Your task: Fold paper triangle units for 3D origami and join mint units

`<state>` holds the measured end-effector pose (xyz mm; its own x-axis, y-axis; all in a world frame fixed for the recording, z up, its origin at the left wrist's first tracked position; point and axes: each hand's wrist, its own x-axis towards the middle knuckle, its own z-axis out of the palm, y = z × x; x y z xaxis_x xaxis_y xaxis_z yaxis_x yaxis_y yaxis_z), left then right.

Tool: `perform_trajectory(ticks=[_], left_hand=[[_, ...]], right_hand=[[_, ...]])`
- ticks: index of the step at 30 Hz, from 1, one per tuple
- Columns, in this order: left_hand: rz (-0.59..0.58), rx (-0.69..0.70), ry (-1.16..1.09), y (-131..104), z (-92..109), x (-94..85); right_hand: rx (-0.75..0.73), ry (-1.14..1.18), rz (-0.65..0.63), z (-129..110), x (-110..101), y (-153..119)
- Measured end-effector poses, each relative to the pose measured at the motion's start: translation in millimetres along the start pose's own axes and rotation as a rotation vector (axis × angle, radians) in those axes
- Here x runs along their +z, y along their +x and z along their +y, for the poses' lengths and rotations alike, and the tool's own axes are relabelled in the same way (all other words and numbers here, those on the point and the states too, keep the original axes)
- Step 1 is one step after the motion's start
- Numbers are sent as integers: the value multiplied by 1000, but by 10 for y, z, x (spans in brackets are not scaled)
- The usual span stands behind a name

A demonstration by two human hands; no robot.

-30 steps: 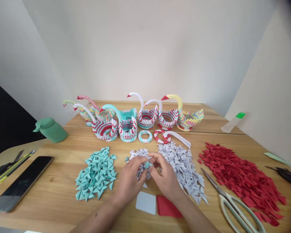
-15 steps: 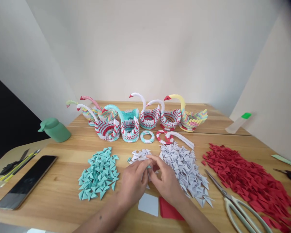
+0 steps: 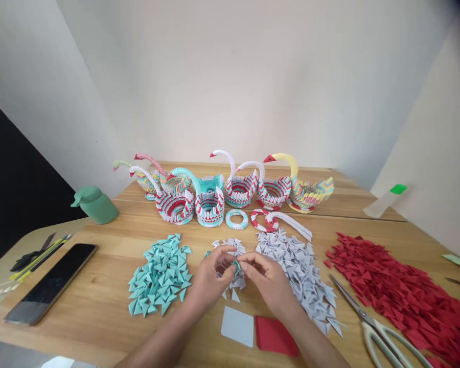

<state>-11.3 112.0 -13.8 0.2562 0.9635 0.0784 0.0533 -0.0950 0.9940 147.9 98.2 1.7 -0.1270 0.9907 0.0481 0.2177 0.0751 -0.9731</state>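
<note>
Over a small heap of white folded paper pieces, my left hand and my right hand meet with pinched fingers. Between them is a small teal folded paper piece, gripped by both; the fingers partly hide it. A pile of teal paper triangles lies to the left of my left hand. Just beyond my right hand spreads a larger pile of white paper triangles. On the table below my hands are a white paper square and a red paper square, the latter partly under my right forearm.
Several paper swans stand in back, with a teal-white ring and a red-white ring before them. Scissors and red triangles are at right. A phone and green container lie left.
The view has shifted slightly, so the table items sit further right. My fingers have opened out around the teal piece, which shows more clearly now.
</note>
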Motion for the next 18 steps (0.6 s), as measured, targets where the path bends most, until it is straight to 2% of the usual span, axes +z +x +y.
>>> perform_trajectory(ticks=[5, 13, 18], left_hand=[[17, 48, 135, -17, 8, 9], [52, 140, 308, -66, 97, 9], [82, 275, 449, -108, 91, 17]], right_hand=[[-48, -100, 33, -5, 7, -7], [-318, -395, 109, 28, 23, -23], [-326, -399, 127, 10, 24, -32]])
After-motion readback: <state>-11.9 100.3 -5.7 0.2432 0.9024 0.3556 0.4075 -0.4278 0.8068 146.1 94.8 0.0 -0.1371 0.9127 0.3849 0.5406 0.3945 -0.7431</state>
